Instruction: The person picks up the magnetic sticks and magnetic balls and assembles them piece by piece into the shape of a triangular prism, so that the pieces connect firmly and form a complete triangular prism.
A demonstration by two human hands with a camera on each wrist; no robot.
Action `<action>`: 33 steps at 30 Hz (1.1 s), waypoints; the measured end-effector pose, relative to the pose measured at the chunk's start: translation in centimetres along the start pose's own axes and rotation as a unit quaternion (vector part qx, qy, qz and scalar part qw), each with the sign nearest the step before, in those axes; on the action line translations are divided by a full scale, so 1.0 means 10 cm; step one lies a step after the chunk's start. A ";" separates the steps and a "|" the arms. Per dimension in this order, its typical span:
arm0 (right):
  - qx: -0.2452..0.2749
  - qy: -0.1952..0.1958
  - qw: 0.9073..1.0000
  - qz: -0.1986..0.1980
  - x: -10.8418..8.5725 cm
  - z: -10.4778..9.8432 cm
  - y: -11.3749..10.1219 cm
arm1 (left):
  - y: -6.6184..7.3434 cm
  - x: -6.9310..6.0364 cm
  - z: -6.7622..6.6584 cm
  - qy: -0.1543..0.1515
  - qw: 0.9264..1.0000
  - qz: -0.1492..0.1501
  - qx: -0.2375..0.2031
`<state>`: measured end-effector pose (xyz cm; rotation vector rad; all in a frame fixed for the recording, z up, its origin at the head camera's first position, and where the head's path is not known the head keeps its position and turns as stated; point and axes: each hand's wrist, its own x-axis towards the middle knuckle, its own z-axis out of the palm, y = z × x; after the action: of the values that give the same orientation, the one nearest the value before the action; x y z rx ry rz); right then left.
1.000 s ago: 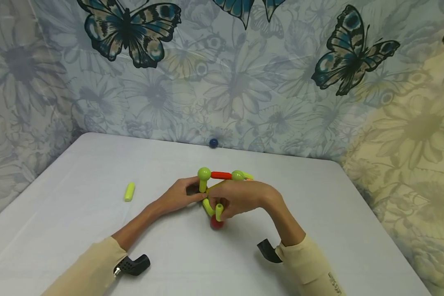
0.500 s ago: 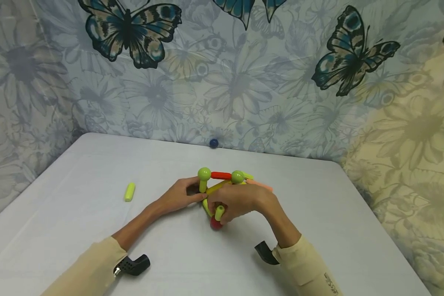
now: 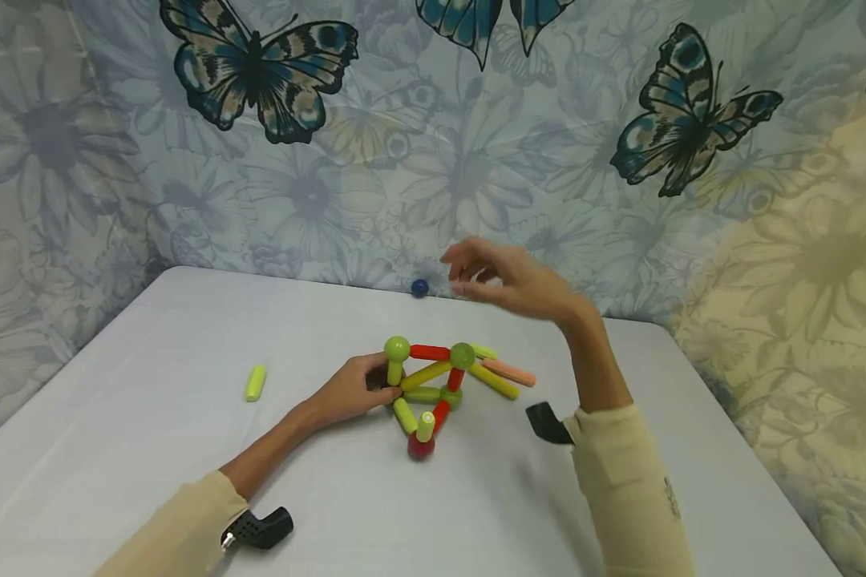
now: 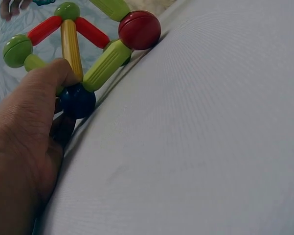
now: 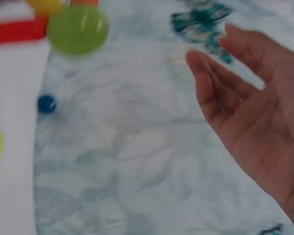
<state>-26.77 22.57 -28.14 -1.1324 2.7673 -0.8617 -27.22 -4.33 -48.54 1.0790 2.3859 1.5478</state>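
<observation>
A ball-and-rod toy structure (image 3: 423, 394) stands mid-table, built of red, yellow and light-green rods with coloured balls at the joints. My left hand (image 3: 354, 390) grips its left side; in the left wrist view the thumb lies by the yellow rod (image 4: 71, 46), just above a dark blue ball (image 4: 78, 101). Some of those fingers are hidden behind the structure. From the red ball (image 3: 422, 448) at the front rises a short light-green rod (image 3: 425, 425), its top end free. My right hand (image 3: 508, 276) is raised above the far table side, fingers loosely bent, holding nothing.
A loose light-green rod (image 3: 256, 383) lies to the left. Behind the structure on the right lie an orange rod (image 3: 508, 372), a yellow rod (image 3: 495, 381) and a light-green rod (image 3: 484, 352). Another blue ball (image 3: 419, 288) sits at the table's far edge, before a butterfly-patterned cloth.
My right hand has let go of the upright light-green rod at the red ball and lifted up and away toward the far side. The left hand keeps its hold in place.
</observation>
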 end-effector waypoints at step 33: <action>-0.172 -0.156 0.956 0.178 0.78 0.67 1.16 | 0.01 0.03 0.00 -0.022 1.000 0.012 0.013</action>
<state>-38.37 21.02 -38.24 -0.6801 2.7748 -0.1519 -27.38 -4.12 -48.37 1.1384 2.3792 1.4887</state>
